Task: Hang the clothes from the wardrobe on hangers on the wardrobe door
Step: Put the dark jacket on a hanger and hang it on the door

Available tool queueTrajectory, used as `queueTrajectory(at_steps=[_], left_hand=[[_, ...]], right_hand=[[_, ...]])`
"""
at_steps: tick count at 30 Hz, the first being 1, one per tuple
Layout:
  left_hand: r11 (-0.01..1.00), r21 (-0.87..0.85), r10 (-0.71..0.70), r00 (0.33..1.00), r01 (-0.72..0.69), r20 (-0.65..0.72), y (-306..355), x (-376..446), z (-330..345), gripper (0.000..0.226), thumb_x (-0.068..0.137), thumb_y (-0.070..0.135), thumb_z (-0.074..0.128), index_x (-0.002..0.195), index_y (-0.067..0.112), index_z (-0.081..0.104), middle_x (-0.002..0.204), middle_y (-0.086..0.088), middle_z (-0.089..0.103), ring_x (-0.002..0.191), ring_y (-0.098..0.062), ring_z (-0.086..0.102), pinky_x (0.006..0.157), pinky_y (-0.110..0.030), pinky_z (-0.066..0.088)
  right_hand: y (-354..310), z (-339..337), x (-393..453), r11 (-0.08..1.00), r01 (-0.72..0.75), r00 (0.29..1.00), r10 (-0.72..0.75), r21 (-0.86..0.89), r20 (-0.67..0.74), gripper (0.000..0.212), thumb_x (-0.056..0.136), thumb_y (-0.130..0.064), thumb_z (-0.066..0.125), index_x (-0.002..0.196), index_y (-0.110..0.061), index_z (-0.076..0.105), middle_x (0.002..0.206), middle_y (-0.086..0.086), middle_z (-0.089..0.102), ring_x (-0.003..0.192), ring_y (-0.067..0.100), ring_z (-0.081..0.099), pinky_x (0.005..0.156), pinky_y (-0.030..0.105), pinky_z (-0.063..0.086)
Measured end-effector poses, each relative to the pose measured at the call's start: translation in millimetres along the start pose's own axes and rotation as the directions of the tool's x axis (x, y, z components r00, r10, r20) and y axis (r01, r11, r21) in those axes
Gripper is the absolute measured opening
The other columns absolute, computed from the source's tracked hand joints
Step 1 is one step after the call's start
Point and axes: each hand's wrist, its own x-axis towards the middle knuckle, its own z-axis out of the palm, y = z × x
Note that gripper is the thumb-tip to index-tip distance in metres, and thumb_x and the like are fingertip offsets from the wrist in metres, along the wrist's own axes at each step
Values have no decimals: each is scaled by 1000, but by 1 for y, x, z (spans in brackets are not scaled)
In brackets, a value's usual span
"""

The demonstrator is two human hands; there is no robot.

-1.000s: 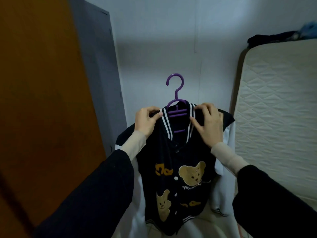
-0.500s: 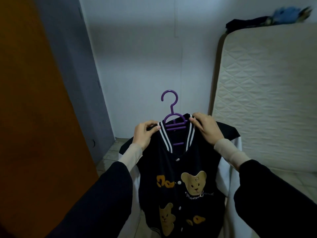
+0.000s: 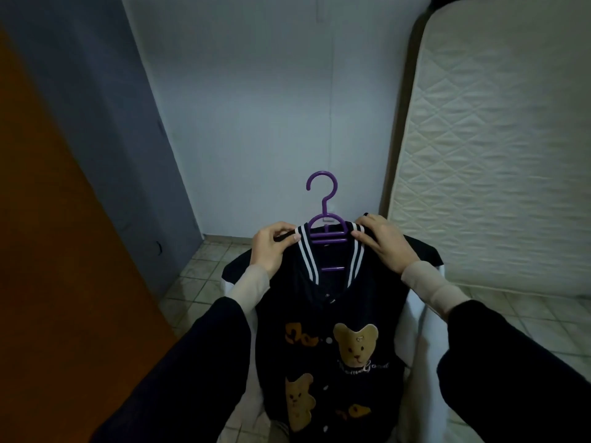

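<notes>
The dark bear-patch jacket (image 3: 332,334) sits on a purple hanger (image 3: 326,230), held in mid-air before the white wall (image 3: 271,107); the left hand (image 3: 271,247) pinches the left shoulder, while the right hand (image 3: 385,243) lies on the right shoulder, fingers curled over it. An orange wardrobe door (image 3: 57,251) stands left and an upright mattress (image 3: 499,155) right, both clear of the jacket. Against a second ago, the jacket appears lower in view, with tiled floor (image 3: 204,270) now visible.

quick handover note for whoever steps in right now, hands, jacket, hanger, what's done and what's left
Left hand: grips the jacket's left shoulder beside the collar.
Right hand: holds the right shoulder, fingers curled over the fabric.
Bear jacket: held up in mid-air on the purple hanger, whose hook is free and upright.
Orange wardrobe door: at the left, nothing on it in view.
Done: jacket is on the hanger.
Left: hook the hanger onto the door.
</notes>
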Motion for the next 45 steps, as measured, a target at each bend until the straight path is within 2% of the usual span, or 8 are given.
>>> queueTrajectory(at_steps=[7, 12, 17, 27, 35, 38, 42, 45], left_hand=[[997, 45, -57, 998, 57, -7, -30, 56, 33, 8, 81, 5, 67, 85, 12, 66, 84, 4, 64, 87, -10, 58, 82, -20, 41], [995, 67, -78, 997, 80, -26, -49, 85, 46, 9, 82, 4, 66, 90, 6, 66, 84, 3, 64, 83, -4, 58, 76, -6, 42], [987, 110, -113, 992, 119, -55, -73, 118, 53, 13, 83, 8, 66, 95, 3, 68, 98, -7, 69, 96, -19, 62, 92, -33, 47], [965, 206, -141, 983, 163, -117, -141, 179, 84, 14, 84, 15, 66, 96, 8, 67, 101, -7, 68, 100, -19, 60, 86, -26, 44], [919, 291, -238, 963, 264, -123, -190, 201, 110, 20, 87, 20, 62, 104, 9, 66, 108, -9, 68, 105, -21, 60, 82, -20, 38], [888, 346, -279, 953, 302, -114, -204, 205, 117, 21, 87, 22, 63, 103, 9, 67, 108, -10, 68, 104, -24, 61, 85, -26, 39], [805, 416, -452, 891, 423, -31, -221, 212, 118, 21, 86, 24, 64, 101, 11, 68, 107, -9, 67, 104, -27, 60, 86, -31, 43], [772, 408, -525, 851, 488, -25, -222, 211, 119, 17, 86, 22, 63, 98, 10, 68, 106, -10, 66, 103, -26, 59, 86, -31, 44]], right_hand=[[57, 24, 40, 999, -47, 999, 46, 23, 23, 24, 94, -27, 49, 100, -6, 58, 88, -3, 44, 90, 24, 50, 80, 41, 40], [83, 45, 66, 997, -81, 996, 81, 4, 36, 25, 95, -29, 47, 107, -10, 58, 91, -4, 43, 97, 24, 51, 80, 37, 34], [100, 63, 94, 987, -156, 987, 157, -42, 21, 29, 96, -33, 43, 112, -13, 56, 92, -1, 44, 100, 24, 49, 78, 32, 26], [146, 115, 134, 948, -293, 955, 297, -127, 16, 27, 96, -28, 45, 117, -16, 55, 106, 11, 53, 106, 27, 47, 93, 42, 29], [186, 161, 143, 887, -385, 909, 412, -256, 60, 32, 96, -35, 42, 119, -17, 53, 109, 9, 53, 109, 27, 47, 90, 40, 28], [198, 172, 140, 868, -425, 878, 464, -256, 114, 32, 96, -36, 42, 121, -19, 53, 108, 8, 54, 110, 27, 48, 93, 41, 28], [206, 176, 143, 812, -528, 784, 579, -250, 225, 32, 92, -41, 48, 115, -21, 60, 117, 7, 59, 116, 26, 49, 105, 46, 26], [207, 175, 142, 797, -564, 767, 603, -216, 218, 27, 90, -37, 54, 108, -21, 64, 114, 7, 60, 113, 26, 52, 107, 47, 26]])
